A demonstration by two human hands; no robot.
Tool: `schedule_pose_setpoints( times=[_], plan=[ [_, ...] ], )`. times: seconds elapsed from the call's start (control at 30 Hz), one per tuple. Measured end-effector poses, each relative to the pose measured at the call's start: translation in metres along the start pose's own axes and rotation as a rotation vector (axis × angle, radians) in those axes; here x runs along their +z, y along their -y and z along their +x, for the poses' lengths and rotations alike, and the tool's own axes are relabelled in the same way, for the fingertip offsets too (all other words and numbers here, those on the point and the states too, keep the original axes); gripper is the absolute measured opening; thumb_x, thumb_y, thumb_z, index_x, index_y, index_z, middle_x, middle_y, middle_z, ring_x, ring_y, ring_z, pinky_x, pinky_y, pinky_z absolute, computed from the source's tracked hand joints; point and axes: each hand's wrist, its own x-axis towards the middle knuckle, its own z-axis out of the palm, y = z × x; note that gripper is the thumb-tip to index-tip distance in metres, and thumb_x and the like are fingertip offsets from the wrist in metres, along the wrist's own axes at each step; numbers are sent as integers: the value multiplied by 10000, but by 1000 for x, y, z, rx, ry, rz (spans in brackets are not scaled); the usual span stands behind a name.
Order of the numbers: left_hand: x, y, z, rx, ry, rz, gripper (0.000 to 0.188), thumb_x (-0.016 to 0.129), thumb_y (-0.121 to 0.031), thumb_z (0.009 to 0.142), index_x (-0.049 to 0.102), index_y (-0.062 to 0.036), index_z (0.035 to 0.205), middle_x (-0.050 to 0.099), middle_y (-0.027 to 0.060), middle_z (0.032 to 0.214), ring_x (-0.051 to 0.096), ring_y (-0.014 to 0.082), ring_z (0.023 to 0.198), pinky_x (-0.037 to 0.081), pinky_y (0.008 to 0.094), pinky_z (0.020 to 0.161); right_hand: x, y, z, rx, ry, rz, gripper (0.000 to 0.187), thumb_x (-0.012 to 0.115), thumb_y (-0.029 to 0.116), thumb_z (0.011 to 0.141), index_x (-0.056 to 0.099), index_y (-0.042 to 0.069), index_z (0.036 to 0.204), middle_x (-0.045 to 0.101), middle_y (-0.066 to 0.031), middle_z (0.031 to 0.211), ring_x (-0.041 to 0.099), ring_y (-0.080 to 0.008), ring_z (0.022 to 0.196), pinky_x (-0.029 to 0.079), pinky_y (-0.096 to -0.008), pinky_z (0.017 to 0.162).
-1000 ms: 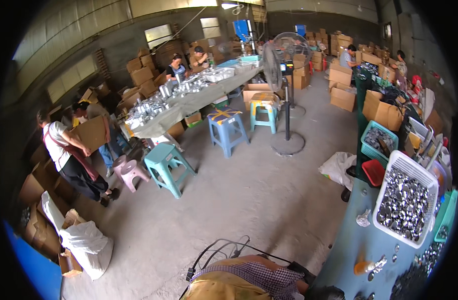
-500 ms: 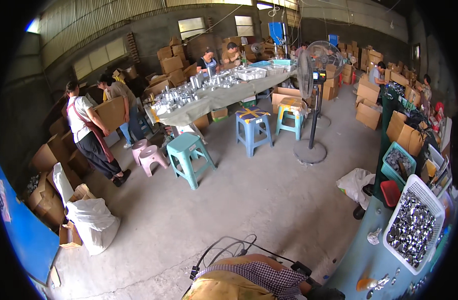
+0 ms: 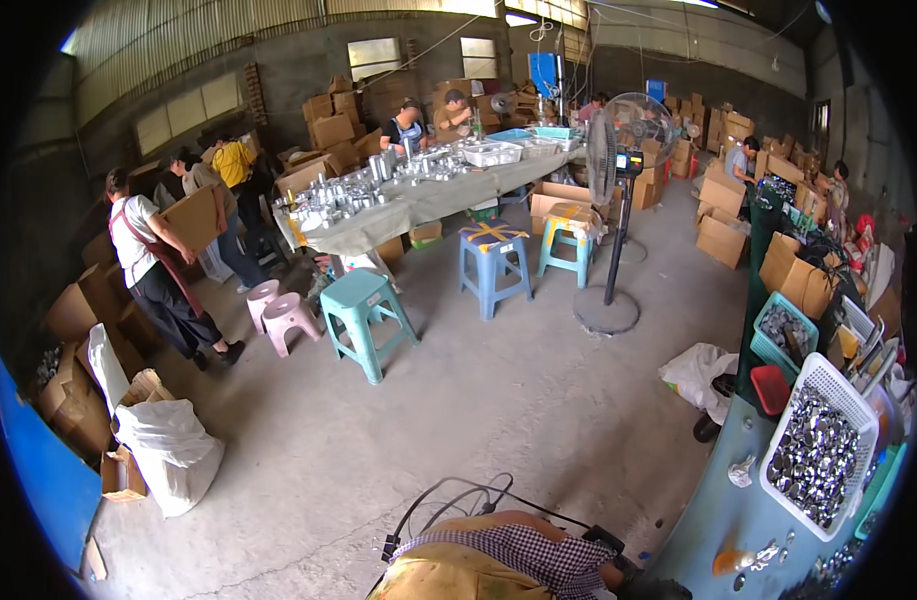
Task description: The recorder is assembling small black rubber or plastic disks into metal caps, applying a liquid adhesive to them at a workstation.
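Note:
Neither my left hand nor my right hand shows. At the lower edge lie my checkered cloth (image 3: 539, 553) and a yellowish cloth (image 3: 459, 575), with black cables (image 3: 449, 492) looping beside them. To the right stands a blue-green workbench (image 3: 701, 510). On it, a white plastic basket (image 3: 847, 378) holds many small shiny metal pieces (image 3: 814, 450). An amber object (image 3: 731, 563) and several loose metal pieces (image 3: 769, 553) lie near the bench's front. Behind the basket are a red tray (image 3: 771, 390) and a teal basket (image 3: 769, 345) of grey pieces.
A pedestal fan (image 3: 619, 200) stands ahead, near blue (image 3: 494, 265) and teal (image 3: 364, 318) stools. Beyond them, a long table (image 3: 399, 205) carries metal parts. Left, a person (image 3: 159, 260) handles a carton (image 3: 192, 220); a white sack (image 3: 169, 450) stands nearer. Others work farther back.
The view has swung slightly to the right, so the room appears shifted left. A person in yellow has come into sight behind the carton at left. The two people there have moved a little.

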Motion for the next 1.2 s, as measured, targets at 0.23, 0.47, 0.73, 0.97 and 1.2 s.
schedule_pose_setpoints(
  times=[0.23,0.47,0.73,0.97,1.2],
  plan=[
    [28,1,-6,63,155,-265,355,705,-68,692,623,-29,1036,613,153,992,594,340,977,484,413,847,-25,-19,-66,-27,-202,127,280,631,237,951,583,25,1128,640,-94,1057,624,-200,937,554,-321,769],
    [27,-10,18,373,288,-182,408,756,-79,788,616,-16,1165,623,191,1113,608,341,1034,484,402,917,-46,-35,-104,-68,-334,478,295,675,101,878,599,-53,1117,660,-106,955,655,-182,900,525,-299,825],
    [103,-2,30,67,712,-236,435,788,-102,752,616,-13,1141,649,134,1070,642,280,982,524,387,852,-79,-79,-147,-56,-608,353,246,703,150,898,624,27,1096,675,-34,987,621,-111,920,505,-275,812],
    [135,23,17,-95,817,-308,370,776,-46,769,629,-37,1108,629,43,895,580,138,705,517,287,666,-154,-70,-122,-23,-1025,-337,210,721,137,801,627,57,970,650,-81,843,652,-196,780,525,-326,681],
    [140,36,23,-170,912,-401,292,739,-25,803,628,-17,1072,639,60,877,600,133,702,524,287,664,-180,-79,-67,71,-886,-703,203,673,175,795,634,64,960,638,-127,869,625,-327,873,514,-429,785]
  ],
)
